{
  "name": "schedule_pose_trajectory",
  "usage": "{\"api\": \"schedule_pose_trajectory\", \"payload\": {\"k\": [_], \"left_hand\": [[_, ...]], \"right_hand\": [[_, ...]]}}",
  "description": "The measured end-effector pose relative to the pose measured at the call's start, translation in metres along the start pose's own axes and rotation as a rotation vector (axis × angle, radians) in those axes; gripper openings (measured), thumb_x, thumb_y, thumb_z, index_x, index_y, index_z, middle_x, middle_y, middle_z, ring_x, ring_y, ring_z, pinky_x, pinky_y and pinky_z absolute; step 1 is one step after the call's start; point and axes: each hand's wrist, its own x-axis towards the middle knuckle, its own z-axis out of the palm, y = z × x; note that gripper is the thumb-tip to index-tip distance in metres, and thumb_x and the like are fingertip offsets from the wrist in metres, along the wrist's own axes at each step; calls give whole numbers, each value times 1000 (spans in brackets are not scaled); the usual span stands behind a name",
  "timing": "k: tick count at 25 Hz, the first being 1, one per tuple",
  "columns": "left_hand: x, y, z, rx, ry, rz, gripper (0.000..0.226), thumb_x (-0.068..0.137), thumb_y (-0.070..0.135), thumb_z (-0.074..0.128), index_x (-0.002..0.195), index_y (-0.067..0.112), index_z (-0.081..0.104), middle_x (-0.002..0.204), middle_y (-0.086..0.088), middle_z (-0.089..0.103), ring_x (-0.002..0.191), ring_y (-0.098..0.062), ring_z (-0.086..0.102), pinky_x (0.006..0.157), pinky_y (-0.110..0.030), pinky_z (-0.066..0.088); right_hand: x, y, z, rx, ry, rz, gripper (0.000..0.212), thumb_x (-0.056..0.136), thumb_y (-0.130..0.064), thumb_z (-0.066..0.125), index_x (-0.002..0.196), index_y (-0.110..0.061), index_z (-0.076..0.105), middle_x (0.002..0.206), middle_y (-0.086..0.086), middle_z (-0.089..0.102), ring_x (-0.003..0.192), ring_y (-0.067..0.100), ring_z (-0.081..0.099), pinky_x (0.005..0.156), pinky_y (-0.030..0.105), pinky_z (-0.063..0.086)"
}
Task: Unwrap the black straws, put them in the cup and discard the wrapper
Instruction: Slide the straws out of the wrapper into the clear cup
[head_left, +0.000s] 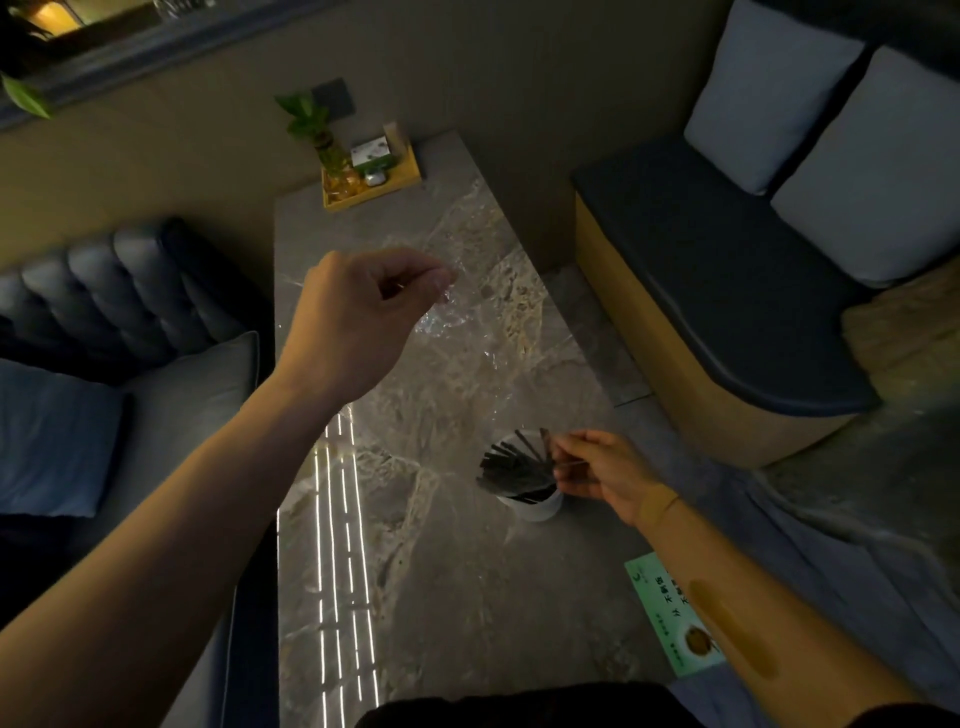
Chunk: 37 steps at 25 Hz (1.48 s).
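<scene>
Inside white cup (535, 506) — black straws (511, 467), fanned

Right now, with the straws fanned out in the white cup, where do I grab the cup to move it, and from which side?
Grip the white cup by its lower wall, coming in sideways from the near-left, where the marble table is bare. The black straws stick out fanned above the rim, so a top grasp is blocked, and the right hand occupies the right side at the straws.
</scene>
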Motion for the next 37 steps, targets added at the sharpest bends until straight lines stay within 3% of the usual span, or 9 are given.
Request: {"api": "schedule_pose_trajectory", "payload": {"k": [5,9,12,15,24,27,30,35,37], "left_hand": [[-2,-3,-10,8,56,32,12,90,32,68,90,26,78,74,17,72,58,7,57,56,-11,44],[-10,-16,-27,-52,108,-9,10,88,35,68,89,31,78,79,3,77,64,-11,62,64,-29,51],[-20,-34,-45,-117,134,5,9,88,35,68,88,36,77,85,11,77,62,4,59,63,-10,49],[-36,-59,-64,-216,180,-52,9,86,36,69,87,43,75,80,18,76,64,4,61,61,-6,48],[-128,-171,-95,-467,433,-407,9,90,18,66,94,19,74,66,16,73,57,5,60,52,-7,46],[-166,-210,-92,-546,497,-567,15,91,16,65,103,9,71,68,7,71,68,-11,61,57,-17,48],[-199,-242,-82,-647,533,-689,18,91,16,65,104,5,70,84,-10,66,84,-25,55,67,-29,44],[-250,-283,-55,-759,612,-908,7,91,15,67,88,15,73,63,1,66,52,-9,56,46,-21,50],[-276,-298,-38,-762,588,-1005,5,91,14,66,89,12,70,57,3,62,47,-6,54,44,-20,49]], "right_hand": [[-1,-3,3,-8,-8,-16,11,93,-15,59,85,-8,63,78,9,63,67,20,60,69,38,57],[-6,-8,4,-24,-40,-60,11,92,-16,61,85,-8,65,78,9,65,67,19,62,64,35,59],[-12,-11,7,-42,-57,-95,13,91,-18,63,83,-10,69,76,7,67,67,18,63,61,33,60],[-17,-18,14,-83,-72,-139,12,90,-18,64,83,-11,70,75,6,65,67,18,61,61,30,58],[-19,-48,80,-243,-124,-201,15,84,-11,70,99,-9,73,76,0,71,67,10,66,58,21,56],[-15,-52,111,-340,-167,-203,24,83,-11,71,107,-10,71,84,0,71,75,14,64,74,29,53],[-8,-52,142,-449,-226,-239,32,82,-5,71,113,-15,68,90,-2,68,79,12,64,75,28,49],[13,-35,187,-681,-249,-391,44,81,9,66,121,-9,62,85,5,67,70,12,59,55,11,50],[28,-22,202,-794,-226,-457,45,80,12,65,123,-2,60,83,8,64,68,13,58,56,9,50]]}}
